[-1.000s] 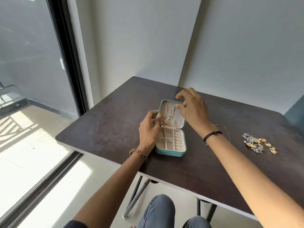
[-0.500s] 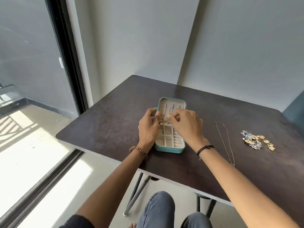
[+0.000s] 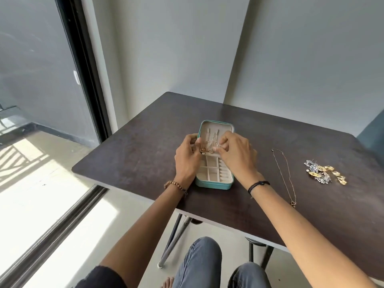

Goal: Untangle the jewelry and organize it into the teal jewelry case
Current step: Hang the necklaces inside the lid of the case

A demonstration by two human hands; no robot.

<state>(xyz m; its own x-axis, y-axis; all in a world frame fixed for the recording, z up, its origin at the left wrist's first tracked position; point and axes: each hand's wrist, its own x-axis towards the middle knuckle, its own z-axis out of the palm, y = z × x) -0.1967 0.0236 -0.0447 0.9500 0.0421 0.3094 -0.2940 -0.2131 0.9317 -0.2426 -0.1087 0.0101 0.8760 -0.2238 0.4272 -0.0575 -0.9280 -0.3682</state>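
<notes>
The teal jewelry case (image 3: 214, 185) lies open on the dark table (image 3: 135, 154), its cream lid flat at the far end with thin chains hanging in it. My left hand (image 3: 187, 161) rests at the case's left side, fingers pinched on a small gold piece (image 3: 204, 151) at the hinge line. My right hand (image 3: 236, 154) comes in from the right, its fingertips pinched on the same gold piece and chain ends. The near half shows small cream compartments (image 3: 212, 172). A thin necklace (image 3: 284, 173) lies stretched out on the table to the right.
A pile of silver and gold earrings (image 3: 324, 173) sits at the table's right side. The table's front edge runs close to my knees. A glass door and floor lie to the left, grey walls behind.
My right hand has come down from the lid's far edge to the hinge line beside my left hand. The lid now lies flat open. The thin necklace on the right has come into view.
</notes>
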